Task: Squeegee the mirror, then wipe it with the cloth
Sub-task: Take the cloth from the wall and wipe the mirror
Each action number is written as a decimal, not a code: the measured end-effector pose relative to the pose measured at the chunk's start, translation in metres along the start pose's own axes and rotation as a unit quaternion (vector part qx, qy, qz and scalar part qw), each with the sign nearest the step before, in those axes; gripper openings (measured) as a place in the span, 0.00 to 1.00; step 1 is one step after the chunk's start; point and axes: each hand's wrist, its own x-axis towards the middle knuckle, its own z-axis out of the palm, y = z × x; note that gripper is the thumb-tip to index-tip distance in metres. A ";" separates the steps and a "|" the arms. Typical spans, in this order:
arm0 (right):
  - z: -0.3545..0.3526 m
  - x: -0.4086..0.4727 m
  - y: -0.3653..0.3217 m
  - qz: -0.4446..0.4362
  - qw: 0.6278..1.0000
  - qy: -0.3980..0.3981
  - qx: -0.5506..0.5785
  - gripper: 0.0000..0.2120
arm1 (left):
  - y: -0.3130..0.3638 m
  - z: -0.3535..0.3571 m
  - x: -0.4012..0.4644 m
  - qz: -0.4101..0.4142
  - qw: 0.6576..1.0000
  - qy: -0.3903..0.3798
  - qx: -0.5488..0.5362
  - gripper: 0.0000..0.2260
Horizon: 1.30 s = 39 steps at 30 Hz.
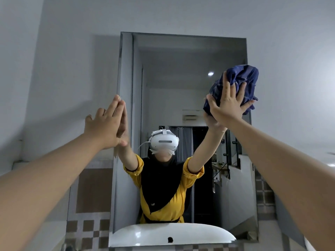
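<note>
A tall frameless mirror hangs on the grey wall straight ahead. My right hand presses a bunched dark blue cloth flat against the mirror's upper right edge, fingers spread over it. My left hand rests with straight fingers against the mirror's left edge, holding nothing. The mirror reflects both raised arms and a person in a yellow top wearing a white headset. No squeegee is in view.
A white basin appears at the mirror's bottom edge. Brown and white checked tiles cover the wall below and beside the mirror. Plain grey wall surrounds the mirror above and on both sides.
</note>
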 end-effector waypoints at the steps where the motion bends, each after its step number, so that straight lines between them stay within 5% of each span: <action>1: 0.002 -0.004 -0.003 0.003 1.000 0.001 0.002 0.35 | -0.001 0.000 0.000 0.004 1.000 0.000 0.000 0.57; 7: 0.016 -0.023 -0.035 0.011 1.000 -0.015 -0.006 0.35 | -0.016 0.025 -0.023 0.056 0.991 0.051 -0.110 0.52; 15: 0.045 -0.052 -0.106 -0.065 0.997 -0.040 0.014 0.35 | -0.042 0.066 -0.056 0.068 0.972 -0.068 -0.215 0.51; 29: 0.084 -0.064 -0.211 -0.195 0.976 -0.076 0.053 0.34 | -0.040 0.074 -0.059 0.058 0.965 -0.048 -0.251 0.53; 39: 0.080 -0.077 -0.195 -0.299 0.948 -0.108 0.033 0.35 | -0.040 0.073 -0.059 0.049 0.967 -0.052 -0.246 0.54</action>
